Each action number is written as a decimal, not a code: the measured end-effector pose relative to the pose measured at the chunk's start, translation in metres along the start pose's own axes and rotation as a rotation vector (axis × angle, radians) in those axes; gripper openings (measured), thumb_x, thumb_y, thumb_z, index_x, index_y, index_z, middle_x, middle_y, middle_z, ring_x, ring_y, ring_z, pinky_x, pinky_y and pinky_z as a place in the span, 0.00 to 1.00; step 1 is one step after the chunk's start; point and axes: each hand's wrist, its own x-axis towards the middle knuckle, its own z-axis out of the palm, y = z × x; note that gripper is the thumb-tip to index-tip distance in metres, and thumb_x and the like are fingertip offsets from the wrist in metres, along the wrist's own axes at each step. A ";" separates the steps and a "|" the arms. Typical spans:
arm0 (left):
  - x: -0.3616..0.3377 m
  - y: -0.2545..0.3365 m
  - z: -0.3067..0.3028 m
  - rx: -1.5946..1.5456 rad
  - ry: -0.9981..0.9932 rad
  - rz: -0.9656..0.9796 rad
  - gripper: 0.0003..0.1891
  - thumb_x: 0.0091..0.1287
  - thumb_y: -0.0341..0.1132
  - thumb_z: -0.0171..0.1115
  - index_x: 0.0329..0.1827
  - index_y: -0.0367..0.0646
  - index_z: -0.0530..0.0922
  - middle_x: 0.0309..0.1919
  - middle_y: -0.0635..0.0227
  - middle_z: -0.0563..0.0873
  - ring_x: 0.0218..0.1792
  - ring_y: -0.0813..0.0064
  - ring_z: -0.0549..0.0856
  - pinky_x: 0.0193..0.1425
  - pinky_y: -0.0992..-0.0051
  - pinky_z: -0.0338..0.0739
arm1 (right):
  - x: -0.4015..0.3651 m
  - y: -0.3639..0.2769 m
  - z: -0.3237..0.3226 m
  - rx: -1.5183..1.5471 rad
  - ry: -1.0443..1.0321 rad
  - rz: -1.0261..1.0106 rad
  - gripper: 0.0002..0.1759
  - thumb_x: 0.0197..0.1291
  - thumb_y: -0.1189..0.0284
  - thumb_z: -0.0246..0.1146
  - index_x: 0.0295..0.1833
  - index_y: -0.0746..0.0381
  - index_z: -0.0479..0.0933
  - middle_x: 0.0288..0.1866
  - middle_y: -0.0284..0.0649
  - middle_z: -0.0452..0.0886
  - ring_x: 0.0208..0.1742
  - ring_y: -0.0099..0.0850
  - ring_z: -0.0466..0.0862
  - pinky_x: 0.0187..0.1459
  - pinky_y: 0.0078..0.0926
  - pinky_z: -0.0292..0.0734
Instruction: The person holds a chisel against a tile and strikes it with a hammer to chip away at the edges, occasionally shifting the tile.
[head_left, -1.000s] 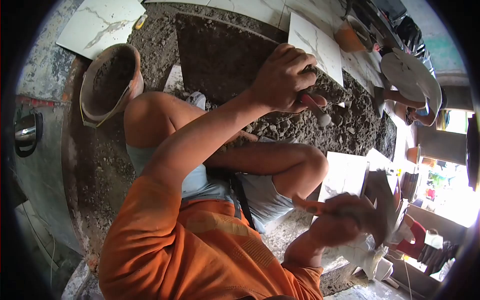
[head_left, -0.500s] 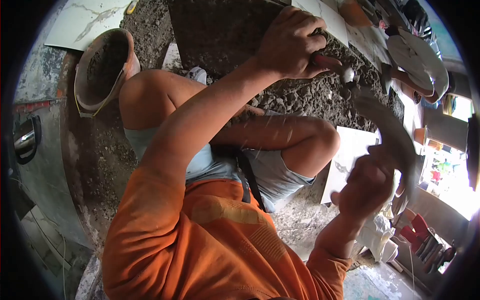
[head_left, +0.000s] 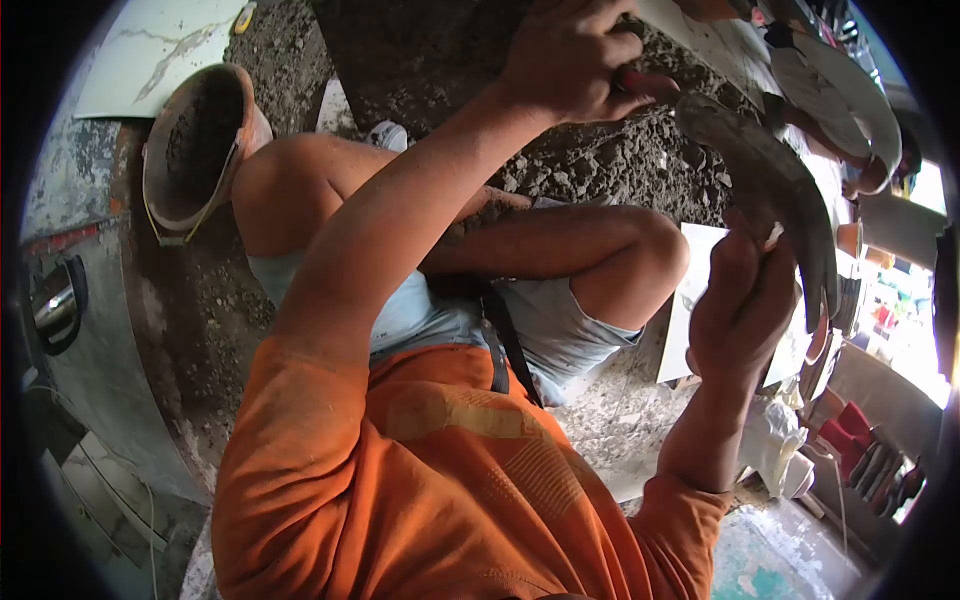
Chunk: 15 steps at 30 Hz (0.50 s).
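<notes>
My left hand [head_left: 565,60] is wrapped round a tool with a red handle [head_left: 628,78], above dark rubble [head_left: 590,155]. The tool's far end is hidden. To the right, my right hand [head_left: 738,305] is closed on a hammer, whose dark curved head [head_left: 765,185] reaches up and left, close to my left hand in the view. Whether the hammer head touches the tool cannot be made out. My bent legs [head_left: 570,255] lie below the rubble.
A bucket [head_left: 245,150] stands at the left, beside my knee. A marbled tile [head_left: 150,60] lies at the upper left, and another pale tile [head_left: 690,320] is right of my other knee. A white bag [head_left: 770,435] and red items [head_left: 848,428] are at the lower right.
My left hand and its tool have shifted upward in the view. My right hand has also risen, and the hammer head is higher and less blurred. The tool's silver end no longer shows.
</notes>
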 end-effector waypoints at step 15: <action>0.013 -0.023 0.025 -0.034 -0.041 0.026 0.20 0.67 0.51 0.71 0.34 0.40 0.85 0.35 0.57 0.86 0.36 0.51 0.87 0.43 0.53 0.81 | 0.058 0.022 -0.010 0.187 -0.363 0.180 0.21 0.80 0.59 0.57 0.42 0.69 0.76 0.25 0.49 0.81 0.28 0.43 0.85 0.32 0.46 0.77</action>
